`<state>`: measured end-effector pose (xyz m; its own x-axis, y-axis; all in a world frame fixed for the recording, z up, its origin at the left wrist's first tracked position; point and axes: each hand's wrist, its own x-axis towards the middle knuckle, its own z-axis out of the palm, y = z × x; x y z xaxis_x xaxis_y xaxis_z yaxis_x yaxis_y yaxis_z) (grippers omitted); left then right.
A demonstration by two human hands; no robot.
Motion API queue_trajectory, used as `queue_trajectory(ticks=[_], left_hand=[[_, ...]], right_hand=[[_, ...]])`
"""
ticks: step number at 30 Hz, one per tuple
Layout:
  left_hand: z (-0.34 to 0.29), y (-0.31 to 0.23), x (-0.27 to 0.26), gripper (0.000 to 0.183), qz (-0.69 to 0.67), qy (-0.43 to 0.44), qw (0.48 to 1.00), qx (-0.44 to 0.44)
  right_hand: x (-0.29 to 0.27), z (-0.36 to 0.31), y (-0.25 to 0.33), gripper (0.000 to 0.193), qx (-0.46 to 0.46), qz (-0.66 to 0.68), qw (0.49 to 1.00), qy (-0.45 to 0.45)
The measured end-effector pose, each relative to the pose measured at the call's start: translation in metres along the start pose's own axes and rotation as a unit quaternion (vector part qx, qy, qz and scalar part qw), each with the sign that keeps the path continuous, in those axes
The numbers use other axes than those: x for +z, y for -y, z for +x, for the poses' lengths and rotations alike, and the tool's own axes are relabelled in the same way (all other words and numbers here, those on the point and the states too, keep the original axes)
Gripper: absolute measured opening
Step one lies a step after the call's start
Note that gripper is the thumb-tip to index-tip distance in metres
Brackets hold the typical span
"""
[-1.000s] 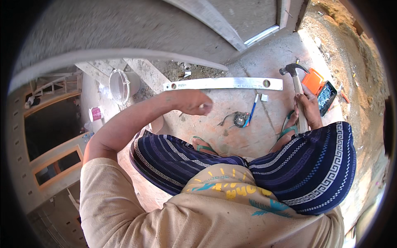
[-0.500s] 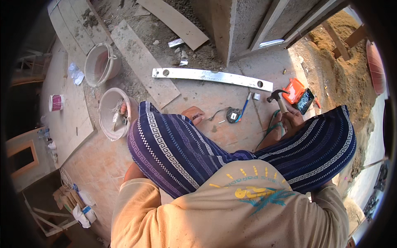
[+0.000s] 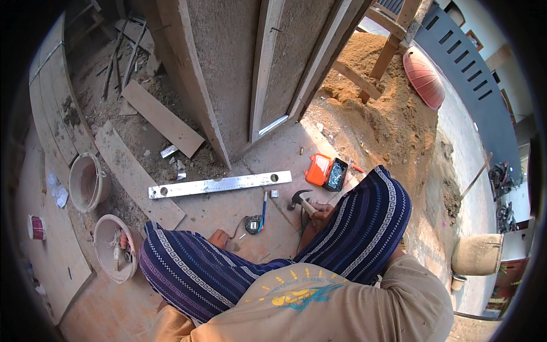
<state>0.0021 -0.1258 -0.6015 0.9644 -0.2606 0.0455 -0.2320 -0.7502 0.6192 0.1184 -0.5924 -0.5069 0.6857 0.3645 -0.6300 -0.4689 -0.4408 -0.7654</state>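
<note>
My right hand (image 3: pixel 323 215) is closed round the wooden handle of a claw hammer (image 3: pixel 298 198), near my right knee. The hammer's metal head points away from me, close above the floor. My left forearm goes under my left leg, and the hand at its end is hidden. Between my knees lie a tape measure (image 3: pixel 252 224) and a slim blue stick-like tool (image 3: pixel 264 206). Past them a silver spirit level (image 3: pixel 239 182) lies flat across the tiles. An opened orange-lidded case (image 3: pixel 318 170) of small metal fasteners sits right of the level.
Two buckets (image 3: pixel 85 185) (image 3: pixel 108 268) stand on my left, beside long planks (image 3: pixel 131 171). A concrete wall with a timber frame (image 3: pixel 268 74) rises straight ahead. At the right are a sand pile (image 3: pixel 364 108), a red basin (image 3: pixel 424 80) and a large tan pot (image 3: pixel 477 255).
My view has swung to the right, so the scene slides left and down and more of the yard shows. My right hand still grips the hammer in about the same spot.
</note>
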Motion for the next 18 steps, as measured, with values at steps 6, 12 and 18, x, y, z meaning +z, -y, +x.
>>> queue_trajectory(ticks=[6,12,18], left_hand=[[0.028,0.020,-0.016,0.008,-0.028,-0.013,0.997,-0.070],[0.064,0.014,-0.033,0.008,-0.039,-0.028,0.993,-0.103],[0.078,0.020,-0.034,0.008,-0.062,-0.068,0.985,-0.146]], right_hand=[[-0.013,0.045,0.029,0.048,-0.047,-0.037,0.998,-0.026],[-0.057,0.082,0.075,0.051,-0.091,-0.069,0.987,-0.111],[-0.081,0.103,0.091,0.054,-0.116,-0.081,0.975,-0.173]])
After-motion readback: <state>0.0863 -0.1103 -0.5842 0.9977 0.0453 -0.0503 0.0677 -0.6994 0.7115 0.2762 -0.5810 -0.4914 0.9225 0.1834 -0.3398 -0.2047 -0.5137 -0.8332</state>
